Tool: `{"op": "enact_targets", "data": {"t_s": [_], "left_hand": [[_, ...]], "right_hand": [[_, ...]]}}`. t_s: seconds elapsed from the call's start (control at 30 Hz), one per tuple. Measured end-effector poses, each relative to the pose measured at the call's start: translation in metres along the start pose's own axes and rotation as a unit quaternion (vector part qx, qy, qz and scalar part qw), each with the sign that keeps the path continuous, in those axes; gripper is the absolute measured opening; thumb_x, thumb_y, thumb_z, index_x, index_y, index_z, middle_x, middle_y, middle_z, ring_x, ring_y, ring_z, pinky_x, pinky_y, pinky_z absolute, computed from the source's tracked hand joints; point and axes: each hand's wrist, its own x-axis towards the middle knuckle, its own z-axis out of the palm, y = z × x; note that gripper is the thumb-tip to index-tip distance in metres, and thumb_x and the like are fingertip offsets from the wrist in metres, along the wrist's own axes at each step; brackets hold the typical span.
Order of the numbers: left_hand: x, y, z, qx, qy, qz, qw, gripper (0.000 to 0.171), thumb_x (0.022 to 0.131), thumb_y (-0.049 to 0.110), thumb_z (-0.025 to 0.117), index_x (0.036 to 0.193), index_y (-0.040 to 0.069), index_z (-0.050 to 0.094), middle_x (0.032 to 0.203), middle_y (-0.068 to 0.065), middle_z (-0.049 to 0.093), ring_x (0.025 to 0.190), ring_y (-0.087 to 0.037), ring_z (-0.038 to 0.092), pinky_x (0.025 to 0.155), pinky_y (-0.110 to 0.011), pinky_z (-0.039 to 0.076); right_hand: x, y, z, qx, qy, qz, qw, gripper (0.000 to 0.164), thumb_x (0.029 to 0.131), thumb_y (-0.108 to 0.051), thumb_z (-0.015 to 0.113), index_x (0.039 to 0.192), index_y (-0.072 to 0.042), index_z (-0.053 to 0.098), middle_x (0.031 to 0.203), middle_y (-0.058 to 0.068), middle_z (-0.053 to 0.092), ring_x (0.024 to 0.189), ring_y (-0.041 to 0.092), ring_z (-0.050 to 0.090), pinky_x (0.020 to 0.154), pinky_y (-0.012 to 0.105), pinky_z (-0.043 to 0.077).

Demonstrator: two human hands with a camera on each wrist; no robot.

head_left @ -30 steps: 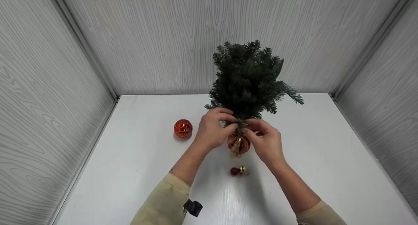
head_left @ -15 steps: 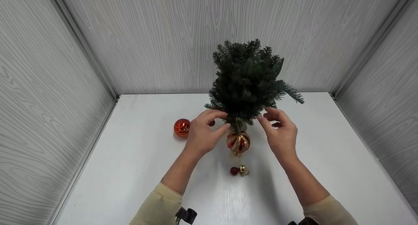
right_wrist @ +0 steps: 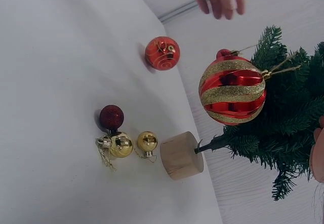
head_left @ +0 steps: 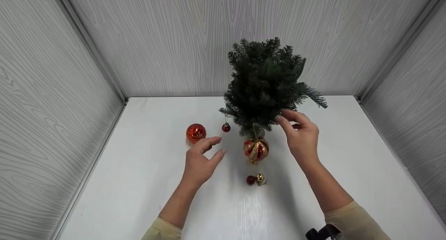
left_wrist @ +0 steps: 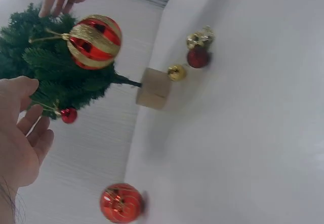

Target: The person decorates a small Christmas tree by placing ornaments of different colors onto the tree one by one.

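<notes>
A small artificial Christmas tree (head_left: 264,76) stands at the back of the table on a round wooden base (right_wrist: 181,155). From its front branches hangs a large red bauble with gold glitter stripes (head_left: 256,149), by a cord loop. A small red bauble (head_left: 226,128) dangles from a branch on the left. My left hand (head_left: 200,165) is in front and left of the tree, thumb and fingers spread with nothing between them. Close against the right-side branches is my right hand (head_left: 304,137), its fingers loosely bent and thumb at the needles, with no ornament in it.
An orange-red bauble (head_left: 196,133) lies on the white table (head_left: 139,177) left of the tree. In front are a small dark red bauble (head_left: 251,180) and a gold one (head_left: 260,177). Another gold bauble (right_wrist: 147,142) sits beside the base. Pale wood-grain walls (head_left: 174,41) enclose the table.
Both hands have let go of the striped bauble's cord, and it now hangs from the tree. My left hand has drawn back toward the lower left; the right hand has shifted right.
</notes>
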Motion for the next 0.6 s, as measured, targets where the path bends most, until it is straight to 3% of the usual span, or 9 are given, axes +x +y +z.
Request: {"op": "enact_targets", "data": {"t_s": [0.23,0.4,0.6], "left_hand": [[-0.010,-0.032,-0.007,0.033,0.017,-0.045,0.9983,0.034,0.093,0.011,0.082,0.126,0.009,0.075,0.124,-0.005,0.074,0.118,-0.025,0.068,0.103,-0.044,0.055],[0.002,-0.054,-0.021,0.052,0.044,-0.073,0.9950,0.041,0.093,0.008,0.082,0.132,0.007,0.072,0.131,-0.009,0.071,0.127,-0.025,0.064,0.108,-0.045,0.052],[0.024,-0.072,-0.037,0.060,0.043,-0.107,0.9915,0.051,0.094,0.013,0.082,0.141,0.002,0.065,0.141,-0.015,0.065,0.136,-0.031,0.057,0.114,-0.051,0.046]], "right_hand": [[-0.002,0.000,0.001,0.007,0.004,-0.004,1.000,0.018,0.095,-0.010,0.082,0.112,-0.006,0.082,0.105,0.007,0.078,0.094,0.007,0.068,0.081,0.023,0.049],[-0.005,0.000,0.002,0.008,0.005,-0.007,1.000,0.016,0.096,-0.009,0.081,0.111,-0.005,0.082,0.106,0.007,0.078,0.095,0.008,0.067,0.082,0.023,0.049],[-0.008,-0.001,0.004,0.011,0.008,-0.002,1.000,0.015,0.096,-0.008,0.081,0.111,-0.004,0.082,0.105,0.007,0.077,0.095,0.009,0.067,0.082,0.023,0.049]]}}
